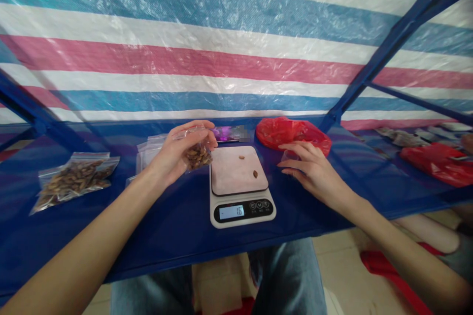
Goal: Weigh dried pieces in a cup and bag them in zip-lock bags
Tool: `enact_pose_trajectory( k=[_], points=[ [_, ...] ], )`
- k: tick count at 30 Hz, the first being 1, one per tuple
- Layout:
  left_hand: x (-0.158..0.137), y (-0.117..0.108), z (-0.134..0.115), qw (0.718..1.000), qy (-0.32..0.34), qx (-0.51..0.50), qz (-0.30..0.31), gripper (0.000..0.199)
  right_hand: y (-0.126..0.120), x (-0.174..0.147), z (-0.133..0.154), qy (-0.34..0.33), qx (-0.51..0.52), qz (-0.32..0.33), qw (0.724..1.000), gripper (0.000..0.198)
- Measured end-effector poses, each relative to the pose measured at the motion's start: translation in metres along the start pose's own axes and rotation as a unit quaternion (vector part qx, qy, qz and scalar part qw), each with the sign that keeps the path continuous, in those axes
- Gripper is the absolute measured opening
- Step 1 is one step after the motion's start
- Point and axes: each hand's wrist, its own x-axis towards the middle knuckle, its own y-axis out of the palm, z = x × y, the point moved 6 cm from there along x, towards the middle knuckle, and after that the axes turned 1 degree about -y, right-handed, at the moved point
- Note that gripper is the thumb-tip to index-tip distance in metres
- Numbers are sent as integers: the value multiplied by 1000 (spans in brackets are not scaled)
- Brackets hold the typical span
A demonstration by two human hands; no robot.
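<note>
While sitting at the blue desk (177,236), has a white scale (232,179) straight in front, reading 1.6 on the display (231,211), with a small dash at left. On the left side of the desk, has filled clear bags (77,177) lying; behind the scale at right, has a red bag (273,133), just beyond the right hand (314,165). With the left hand (175,152), near the left edge of the scale, holds a small clear bag of brown pieces (199,156), fingers closed around it. With the right hand, bends the fingers to a narrow gap about something clear (290,155); impossible to say if really gripped. On the scale, has two loose pieces (255,173), lying apart. Seems to be at weighing a portion; next, probably needs to add or take out pieces gently, watching the display.
</note>
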Motion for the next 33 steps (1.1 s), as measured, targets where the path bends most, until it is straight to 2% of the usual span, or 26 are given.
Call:
enact_pose_trajectory(
  k=[6, 10, 14, 18, 22, 26, 30, 33],
  points=[
    [-1, 3, 2, 1000, -24, -7, -18, 33, 1, -15, 0, -2, -24, -34, 999, 16],
    [-3, 12, 4, 1000, -28, -2, 6, 36, 10, -16, 1, 3, -13, -52, 999, 15],
    [-9, 18, -5, 997, 37, 65, 20, 32, 5, -8, 9, -11, 0, -72, 997, 12],
    [-14, 24, -18, 970, 115, 215, -4, 27, -15, 9, 18, -6, 14, -102, 995, 11],
    [-16, 26, -22, 943, 161, 292, -6, 20, -24, 16, 11, 15, 60, -52, 997, 19],
    [-15, 26, -18, 939, 161, 305, 7, 16, -13, -7, -13, 57, 116, 17, 991, 23],
    [-15, 31, -16, 939, 156, 307, 18, 15, 8, -29, -26, 73, 62, 53, 994, 31],
    [-16, 34, -14, 939, 152, 306, 31, 14, 18, -27, -26, 77, 27, 51, 995, 30]
  ],
)
